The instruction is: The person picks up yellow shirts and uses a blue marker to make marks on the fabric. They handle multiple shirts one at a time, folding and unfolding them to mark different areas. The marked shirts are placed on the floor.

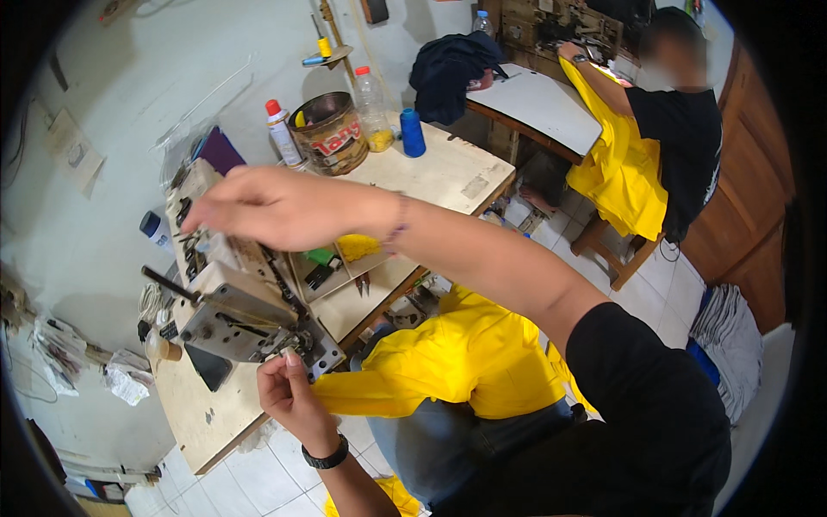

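A sewing machine (237, 323) stands on the pale wooden table. At its needle end, my left hand (293, 398) has thumb and fingers pinched together; whatever lies between them is too small to make out. Beside that hand, a narrow part of a yellow garment (474, 349) reaches up to the machine, and the rest spreads over my lap. My right arm crosses the view from the right. Above the machine's upper body is my right hand (280, 202), its fingers pointing left and smeared by motion, so their grip is unclear.
On the table (452, 177) stand a spray can (284, 136), a tin bucket (332, 146), a plastic bottle (374, 112) and a blue thread cone (413, 135). A dark phone (208, 369) lies beside the machine. At right, another person (676, 138) handles yellow cloth at a white table (543, 108).
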Available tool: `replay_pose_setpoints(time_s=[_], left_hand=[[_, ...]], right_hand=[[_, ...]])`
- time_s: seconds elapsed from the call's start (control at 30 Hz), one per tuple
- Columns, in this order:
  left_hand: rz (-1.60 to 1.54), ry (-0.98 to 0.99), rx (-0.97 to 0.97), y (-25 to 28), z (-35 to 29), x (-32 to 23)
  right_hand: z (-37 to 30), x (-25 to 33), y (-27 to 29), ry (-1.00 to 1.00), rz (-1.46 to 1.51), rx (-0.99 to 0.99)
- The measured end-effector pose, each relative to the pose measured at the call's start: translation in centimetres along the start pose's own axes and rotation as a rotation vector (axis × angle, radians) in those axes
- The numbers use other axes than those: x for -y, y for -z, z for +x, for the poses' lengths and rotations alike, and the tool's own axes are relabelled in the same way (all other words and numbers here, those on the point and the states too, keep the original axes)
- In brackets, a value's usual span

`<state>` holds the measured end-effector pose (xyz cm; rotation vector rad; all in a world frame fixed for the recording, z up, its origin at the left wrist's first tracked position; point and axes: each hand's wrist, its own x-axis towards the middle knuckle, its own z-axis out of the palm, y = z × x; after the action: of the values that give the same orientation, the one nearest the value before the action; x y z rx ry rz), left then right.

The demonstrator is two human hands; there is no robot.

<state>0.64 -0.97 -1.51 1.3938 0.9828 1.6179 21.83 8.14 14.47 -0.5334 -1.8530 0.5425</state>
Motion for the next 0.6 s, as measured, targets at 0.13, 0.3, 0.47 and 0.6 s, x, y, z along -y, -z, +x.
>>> replay_pose_setpoints(time_s=[0.13, 0.3, 0.47, 0.6], left_hand=[[0.006, 0.005, 0.014, 0.0, -0.1, -0.2], [0.059, -0.022, 0.014, 0.5, -0.1, -0.3], [0.047, 0.056, 0.036, 2.0, -1.0, -0.7], [0.395, 0.141, 0.397, 9.0, -2.1, -2.1]], right_hand=[[1.5, 0.4, -0.6, -0.241, 0.017, 0.089], [-1.7, 0.2, 0.1, -0.124, 0.027, -0.125], [-9.6, 1.6, 2.1, -0.123, -0.244, -0.139], [-15.3, -0.9, 2.8, -0.13, -1.032, 0.112]])
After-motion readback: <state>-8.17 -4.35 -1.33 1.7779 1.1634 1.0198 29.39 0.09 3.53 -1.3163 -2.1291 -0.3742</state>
